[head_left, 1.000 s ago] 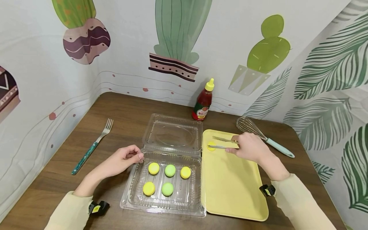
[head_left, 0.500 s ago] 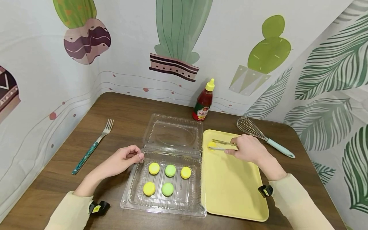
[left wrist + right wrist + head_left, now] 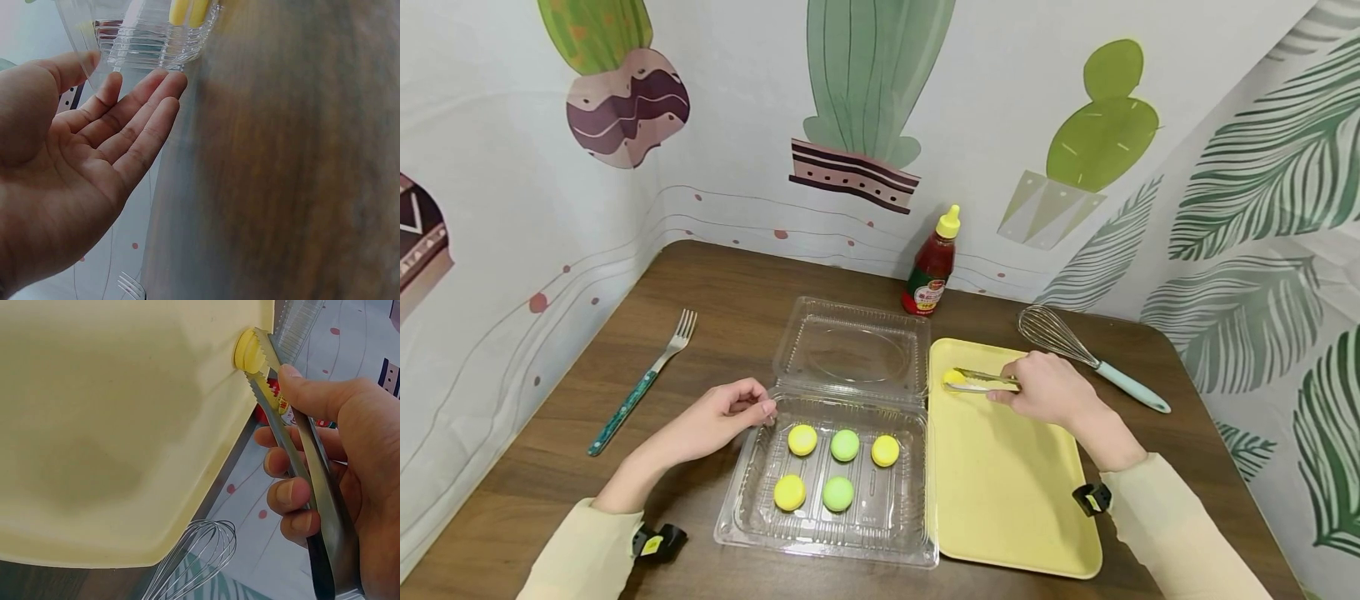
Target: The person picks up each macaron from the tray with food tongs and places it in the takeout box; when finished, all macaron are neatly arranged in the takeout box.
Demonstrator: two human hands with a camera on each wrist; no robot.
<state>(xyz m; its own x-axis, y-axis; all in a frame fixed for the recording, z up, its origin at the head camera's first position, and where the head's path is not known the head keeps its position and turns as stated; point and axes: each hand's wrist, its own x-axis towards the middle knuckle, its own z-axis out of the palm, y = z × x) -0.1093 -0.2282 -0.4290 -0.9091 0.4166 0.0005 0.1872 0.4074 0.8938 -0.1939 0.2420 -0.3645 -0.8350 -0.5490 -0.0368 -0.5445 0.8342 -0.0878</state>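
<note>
My right hand (image 3: 1051,390) holds metal tongs (image 3: 319,481) with serrated tips, thumb on one arm and fingers curled on the other. The tongs' tips are at a yellow macaron (image 3: 249,352) on the yellow tray (image 3: 1011,492), one on either side of it. At the left rim of an open clear plastic container (image 3: 901,517), my left hand (image 3: 715,419) pinches the edge between thumb and fingers. Inside the container sit several macarons: yellow ones, such as this yellow macaron (image 3: 789,492), and two green macarons (image 3: 838,493).
A fork (image 3: 638,390) with a teal handle lies at the left. Behind the container and tray stands a red sauce bottle (image 3: 930,271) with a yellow cap. A whisk (image 3: 1097,365) lies behind and right of the tray. A patterned cloth (image 3: 722,100) hangs behind the table.
The tongs' arms have drawn closer together around the yellow macaron, and my right hand has shifted slightly down. My left hand and the container stay in place.
</note>
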